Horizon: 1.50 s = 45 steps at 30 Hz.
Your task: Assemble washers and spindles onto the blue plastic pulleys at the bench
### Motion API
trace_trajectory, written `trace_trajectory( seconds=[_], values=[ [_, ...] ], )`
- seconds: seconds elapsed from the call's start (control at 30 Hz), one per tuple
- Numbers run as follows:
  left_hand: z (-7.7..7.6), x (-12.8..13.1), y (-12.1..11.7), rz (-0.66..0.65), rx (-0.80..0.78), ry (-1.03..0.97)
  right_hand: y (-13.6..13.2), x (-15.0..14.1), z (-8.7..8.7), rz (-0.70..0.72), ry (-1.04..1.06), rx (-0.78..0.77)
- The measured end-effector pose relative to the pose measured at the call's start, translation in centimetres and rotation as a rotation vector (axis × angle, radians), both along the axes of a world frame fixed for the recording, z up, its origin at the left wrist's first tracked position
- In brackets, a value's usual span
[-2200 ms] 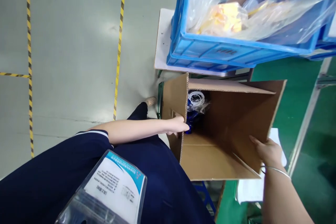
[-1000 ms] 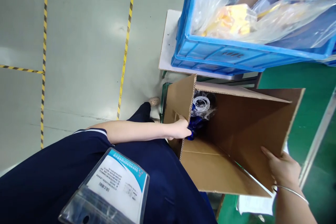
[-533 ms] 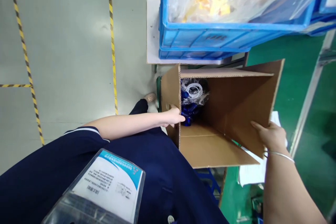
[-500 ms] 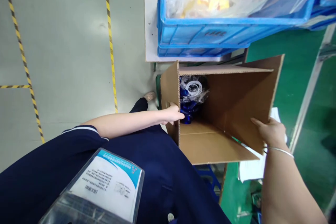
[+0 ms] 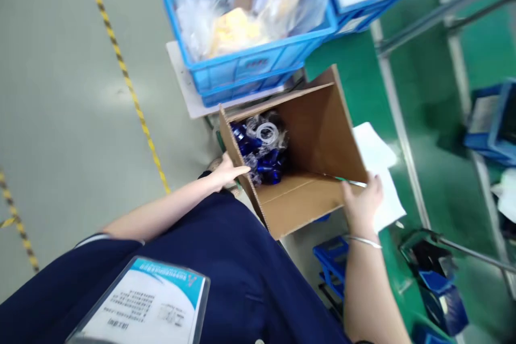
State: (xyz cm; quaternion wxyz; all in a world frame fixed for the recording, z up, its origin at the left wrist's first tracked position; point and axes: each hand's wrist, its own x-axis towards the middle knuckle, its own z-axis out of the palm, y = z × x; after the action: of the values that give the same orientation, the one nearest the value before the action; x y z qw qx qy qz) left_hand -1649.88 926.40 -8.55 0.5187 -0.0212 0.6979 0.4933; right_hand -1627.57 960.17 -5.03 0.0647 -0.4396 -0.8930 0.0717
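Note:
An open cardboard box [image 5: 298, 201] stands tilted in front of my body, its mouth facing me. My left hand [image 5: 226, 173] is closed on the box's left edge, thumb on the inner side. My right hand [image 5: 365, 201] grips the right flap near its lower corner, with the thumb inside. Deep in the box lie several shiny dark-blue pieces [image 5: 269, 167], some in clear plastic wrap. On top of them rests a coil of white rings or tubing [image 5: 276, 132]. What the blue pieces are, I cannot tell.
Beyond the box, a blue crate [image 5: 250, 59] holds plastic bags and yellow pieces. White papers [image 5: 387, 193] lie on the green surface [image 5: 403, 102] at right. A blue stool [image 5: 332, 258] is below. Metal rails [image 5: 403, 134] cross the right side. Yellow-black tape [image 5: 133, 91] marks the floor.
The view has swung right and tilted, so the crate and box appear further left. More of the papers and rails shows. Both hands keep their hold on the box.

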Motion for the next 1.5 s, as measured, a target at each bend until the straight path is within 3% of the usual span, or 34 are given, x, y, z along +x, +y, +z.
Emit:
trace_trajectory(
  seconds=[0.1,0.17,0.27,0.33,0.4,0.5,0.57,0.67,0.73,0.87,0.97,1.07,1.27,1.5],
  values=[
    [1.0,-1.2,-1.3,0.034,-0.086,0.487,-6.7,4.7,-2.2,-0.273,0.150,-0.114],
    [2.4,-2.8,-1.1,-0.023,-0.038,0.935,-11.0,6.3,-4.3,-0.441,0.378,-0.319],
    [4.8,-6.0,1.2,-0.319,0.057,1.350,-16.2,6.0,-7.1,-0.487,0.621,-0.665],
    [5.6,-8.3,3.8,-0.670,0.061,1.429,-18.2,5.1,-8.1,-0.551,0.676,-0.769],
    [5.0,-10.7,6.7,-1.001,-0.004,1.441,-18.8,5.1,-8.5,-0.637,0.753,-0.840],
    [2.8,-14.6,10.2,-1.215,-0.130,1.346,-18.5,8.2,-9.1,-0.680,0.979,-0.992],
    [1.7,-17.3,11.3,-1.235,-0.137,1.280,-18.7,11.7,-10.2,-0.741,0.985,-1.013],
    [1.2,-21.3,11.2,-1.235,-0.079,1.273,-20.1,15.2,-12.9,-0.975,0.747,-0.809],
    [1.1,-23.3,10.8,-1.176,-0.040,1.208,-21.0,15.0,-14.7,-1.114,0.655,-0.653],
    [0.1,-25.2,10.6,-1.088,-0.040,1.179,-20.9,10.9,-17.1,-1.129,0.306,-0.368],
    [-0.8,-25.1,10.8,-1.077,-0.059,1.229,-19.1,8.0,-18.2,-1.151,0.023,-0.496],
    [-1.2,-24.9,10.9,-1.100,-0.102,1.225,-17.3,5.5,-19.4,-1.005,-0.047,-0.712],
    [-0.4,-24.5,10.8,-1.038,-0.102,1.186,-15.7,1.6,-21.6,-0.883,0.074,-0.792],
    [1.0,-22.6,11.0,-0.963,-0.014,1.052,-14.1,2.1,-24.2,-0.794,0.217,-0.899]
  ],
)
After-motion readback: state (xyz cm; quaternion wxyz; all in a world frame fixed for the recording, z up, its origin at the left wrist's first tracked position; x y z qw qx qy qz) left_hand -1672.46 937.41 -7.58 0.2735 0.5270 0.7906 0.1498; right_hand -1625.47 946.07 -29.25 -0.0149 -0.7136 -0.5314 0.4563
